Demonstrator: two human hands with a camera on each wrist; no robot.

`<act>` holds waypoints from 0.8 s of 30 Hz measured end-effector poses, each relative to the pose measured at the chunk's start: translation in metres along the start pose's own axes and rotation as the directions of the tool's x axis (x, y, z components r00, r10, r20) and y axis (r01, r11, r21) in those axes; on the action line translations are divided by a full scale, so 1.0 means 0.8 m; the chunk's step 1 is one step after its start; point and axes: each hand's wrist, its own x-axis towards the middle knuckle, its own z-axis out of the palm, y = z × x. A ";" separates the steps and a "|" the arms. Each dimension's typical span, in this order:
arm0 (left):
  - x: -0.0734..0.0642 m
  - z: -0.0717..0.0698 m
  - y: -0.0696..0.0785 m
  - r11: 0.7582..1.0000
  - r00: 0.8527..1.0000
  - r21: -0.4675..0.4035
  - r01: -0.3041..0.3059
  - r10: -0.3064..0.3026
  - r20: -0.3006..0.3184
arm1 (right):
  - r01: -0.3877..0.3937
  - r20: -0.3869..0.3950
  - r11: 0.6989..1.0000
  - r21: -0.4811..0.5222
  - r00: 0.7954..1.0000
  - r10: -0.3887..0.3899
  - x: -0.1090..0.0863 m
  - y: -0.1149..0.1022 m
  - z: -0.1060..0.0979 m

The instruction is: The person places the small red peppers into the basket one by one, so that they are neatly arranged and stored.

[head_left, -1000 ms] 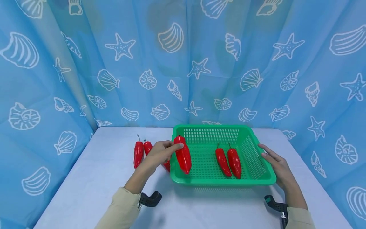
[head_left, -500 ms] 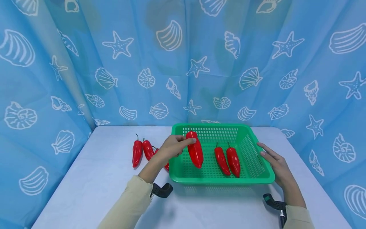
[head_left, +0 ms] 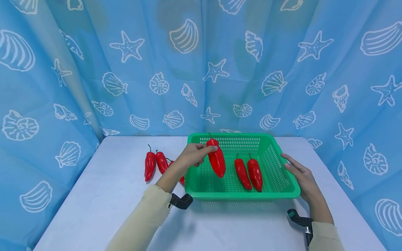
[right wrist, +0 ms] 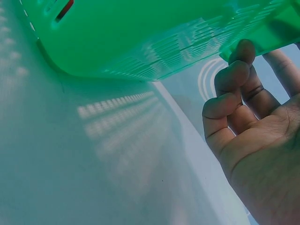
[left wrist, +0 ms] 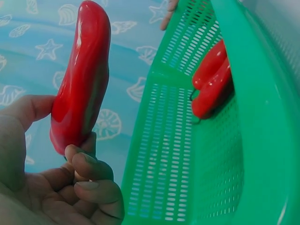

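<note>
My left hand [head_left: 194,156] pinches a red chili pepper [head_left: 216,161] near its stem end, between thumb and fingers. The pepper hangs tip down over the left part of a green plastic basket [head_left: 235,195]. In the left wrist view the same pepper [left wrist: 84,70] stands out from the thumb and forefinger, while the other fingers curl in. Two more chili peppers [head_left: 241,172] lie side by side on the basket floor, right of the held one. My right hand [head_left: 303,177] holds the basket's right rim, its curled fingers [right wrist: 229,103] beneath the rim in the right wrist view.
Left of the basket, on the white table [head_left: 103,195], lie a chili pepper [head_left: 150,165], a second one [head_left: 161,162] beside it, and a third partly hidden behind my left forearm. A blue shell-patterned curtain [head_left: 188,69] surrounds the table's back and sides.
My left hand has carried the chili pepper to the right, from the basket's left rim to over its inside. My right hand keeps its place on the rim.
</note>
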 end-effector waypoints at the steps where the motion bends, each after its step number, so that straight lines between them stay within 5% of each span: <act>1: 0.002 0.001 0.000 1.000 1.000 0.003 -0.004 0.004 0.006 | 0.000 0.000 1.000 0.003 1.000 0.000 0.000 0.000 0.000; 24: 0.026 0.029 0.001 0.997 1.000 0.080 -0.005 0.004 0.017 | -0.005 0.006 1.000 0.026 1.000 0.004 -0.003 -0.004 0.001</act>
